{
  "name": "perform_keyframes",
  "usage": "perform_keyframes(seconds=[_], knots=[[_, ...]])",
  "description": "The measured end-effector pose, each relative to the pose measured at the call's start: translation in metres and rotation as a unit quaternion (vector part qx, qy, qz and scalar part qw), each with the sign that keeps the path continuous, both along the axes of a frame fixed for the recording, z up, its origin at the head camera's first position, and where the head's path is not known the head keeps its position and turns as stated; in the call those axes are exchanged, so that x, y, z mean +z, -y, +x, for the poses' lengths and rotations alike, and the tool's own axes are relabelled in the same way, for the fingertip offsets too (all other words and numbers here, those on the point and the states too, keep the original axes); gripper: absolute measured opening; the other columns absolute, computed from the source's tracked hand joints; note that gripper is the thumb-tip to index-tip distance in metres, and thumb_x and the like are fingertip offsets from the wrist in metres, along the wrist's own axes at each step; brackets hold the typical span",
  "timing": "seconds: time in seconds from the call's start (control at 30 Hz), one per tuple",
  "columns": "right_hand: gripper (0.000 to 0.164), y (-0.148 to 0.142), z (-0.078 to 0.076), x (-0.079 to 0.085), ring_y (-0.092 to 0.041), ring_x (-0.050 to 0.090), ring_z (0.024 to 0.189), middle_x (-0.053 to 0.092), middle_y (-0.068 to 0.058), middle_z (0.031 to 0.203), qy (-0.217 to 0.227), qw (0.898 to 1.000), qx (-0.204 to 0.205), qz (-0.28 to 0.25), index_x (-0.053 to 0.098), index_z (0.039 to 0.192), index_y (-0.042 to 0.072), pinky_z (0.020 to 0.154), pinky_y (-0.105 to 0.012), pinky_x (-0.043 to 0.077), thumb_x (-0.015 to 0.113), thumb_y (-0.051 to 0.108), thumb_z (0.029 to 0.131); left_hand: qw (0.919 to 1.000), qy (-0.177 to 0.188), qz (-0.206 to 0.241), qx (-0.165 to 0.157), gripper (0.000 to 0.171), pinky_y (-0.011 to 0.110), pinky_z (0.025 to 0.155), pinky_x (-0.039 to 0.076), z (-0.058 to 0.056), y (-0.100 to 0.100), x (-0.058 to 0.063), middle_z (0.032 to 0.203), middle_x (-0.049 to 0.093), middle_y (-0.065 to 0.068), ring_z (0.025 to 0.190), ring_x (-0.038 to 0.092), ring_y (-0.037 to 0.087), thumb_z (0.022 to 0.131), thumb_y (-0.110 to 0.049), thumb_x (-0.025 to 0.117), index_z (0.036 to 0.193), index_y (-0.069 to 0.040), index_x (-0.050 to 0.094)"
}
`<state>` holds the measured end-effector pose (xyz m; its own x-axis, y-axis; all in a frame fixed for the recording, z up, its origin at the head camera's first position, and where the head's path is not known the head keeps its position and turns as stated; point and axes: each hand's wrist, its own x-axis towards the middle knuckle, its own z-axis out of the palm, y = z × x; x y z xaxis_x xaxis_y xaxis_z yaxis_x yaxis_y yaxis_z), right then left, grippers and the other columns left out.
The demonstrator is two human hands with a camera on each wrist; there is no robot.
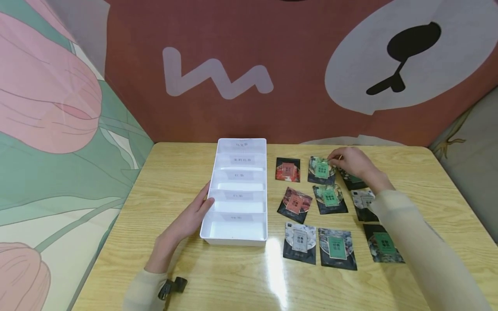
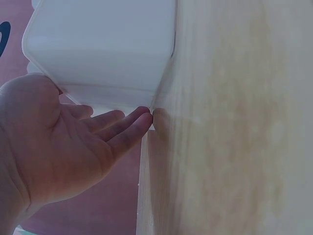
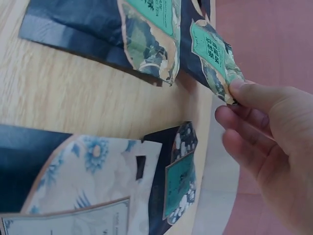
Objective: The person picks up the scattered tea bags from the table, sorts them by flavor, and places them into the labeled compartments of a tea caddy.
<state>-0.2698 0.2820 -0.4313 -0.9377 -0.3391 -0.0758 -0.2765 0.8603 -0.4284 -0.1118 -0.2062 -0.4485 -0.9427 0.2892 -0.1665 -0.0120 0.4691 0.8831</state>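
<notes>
Backdrop: behind the white tray we see a red-brown wall with a pale zigzag on it; to the tray's left we see a flower-printed wall.
Bench: our wood-grain bench carries the tray and, to its right, the packets.
Compartments: we count five in the tray, one behind another from its near end to its far end, with printed strips.
Left grip: the left hand holds the tray's left edge, thumb at the rim, fingers against the outer side.
Right grip: to the right of the tray's far half, we see the right hand pinching a corner of a green-labelled packet between thumb and fingers.
Far row: right of the tray, the pinched packet sits between a red-labelled packet, nearer the tray, and a dark packet, which we see partly covered by the hand.
Near row: beside the tray's near end, we find a white-labelled packet.
</notes>
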Motion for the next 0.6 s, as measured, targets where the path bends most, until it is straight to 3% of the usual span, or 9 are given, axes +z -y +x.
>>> perform_keyframes(seconds=[0.2, 0.47, 0.6], knots=[[0.026, 0.004, 0.003, 0.011, -0.021, 0.06, 0.067, 0.072, -0.013, 0.101, -0.007, 1.0, -0.006, -0.014, 0.072, 0.117, 0.006, 0.06, -0.036, 0.048, 0.059, 0.022, 0.101, 1.0, -0.002, -0.004, 0.0, 0.059, 0.056, 0.121, 0.018, 0.001, 0.001, 0.001, 0.168, 0.011, 0.002, 0.151, 0.017, 0.028, 0.107, -0.047, 0.031, 0.16, -0.037, 0.006], [0.025, 0.01, 0.006, 0.024, -0.027, 0.068, 0.08, 0.072, -0.015, 0.108, -0.03, 0.999, -0.009, -0.038, 0.074, 0.114, 0.008, 0.065, -0.039, 0.055, 0.06, 0.024, 0.101, 1.0, -0.008, -0.003, -0.004, 0.06, 0.056, 0.121, 0.017, 0.002, 0.0, 0.002, 0.168, 0.011, 0.002, 0.152, 0.015, 0.028, 0.107, -0.047, 0.031, 0.16, -0.035, 0.005], [0.024, 0.014, 0.007, 0.028, -0.027, 0.067, 0.077, 0.072, -0.014, 0.106, -0.052, 0.998, -0.003, -0.042, 0.074, 0.112, 0.008, 0.064, -0.038, 0.054, 0.061, 0.025, 0.1, 0.9999, -0.01, -0.006, -0.006, 0.06, 0.056, 0.122, 0.016, 0.001, -0.001, 0.003, 0.168, 0.01, 0.002, 0.153, 0.013, 0.028, 0.108, -0.047, 0.031, 0.16, -0.034, 0.005]])
